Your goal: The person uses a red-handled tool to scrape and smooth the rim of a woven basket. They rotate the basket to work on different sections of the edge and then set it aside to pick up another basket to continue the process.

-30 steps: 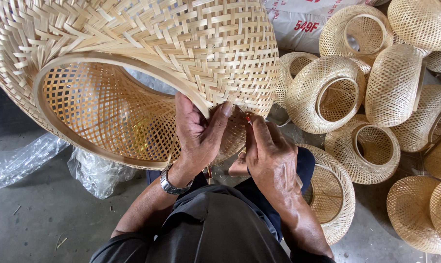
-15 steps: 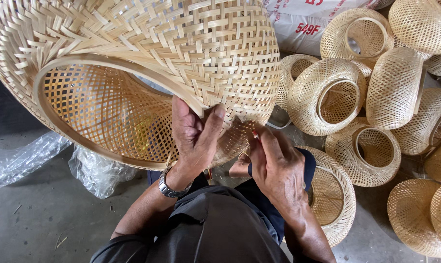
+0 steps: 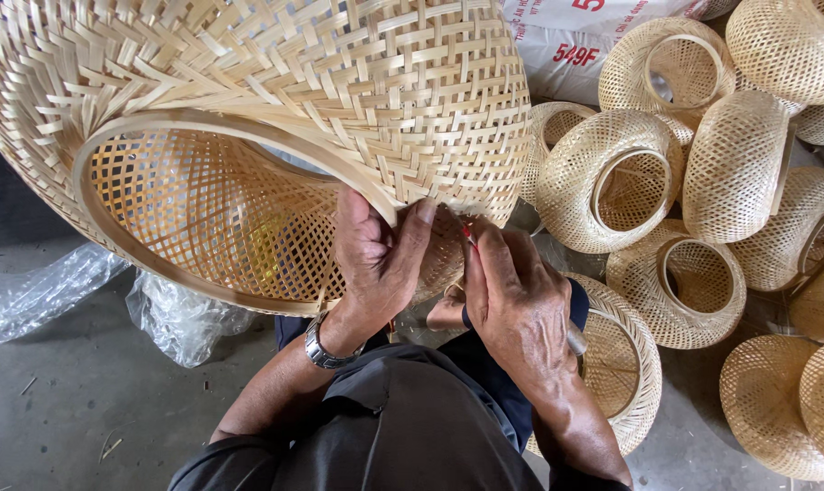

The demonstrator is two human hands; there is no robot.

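A large woven bamboo basket (image 3: pixel 276 100) fills the upper left, tilted with its round opening facing me. My left hand (image 3: pixel 376 259) grips its lower rim, thumb pressed on the outer weave, a metal watch on the wrist. My right hand (image 3: pixel 512 295) sits just to the right of it, fingers closed at the basket's bottom edge, with a small red-tipped thing showing between the fingers. What the right hand pinches is mostly hidden.
Several smaller round bamboo baskets (image 3: pixel 612 177) lie piled at the right, one (image 3: pixel 626 364) under my right forearm. A white printed sack (image 3: pixel 567 41) lies at the top. Crumpled clear plastic (image 3: pixel 39 295) rests on the grey concrete floor at the left.
The basket has shifted slightly. Both hands have moved a little to the right along its lower edge, and my right hand has closed in tighter against the weave.
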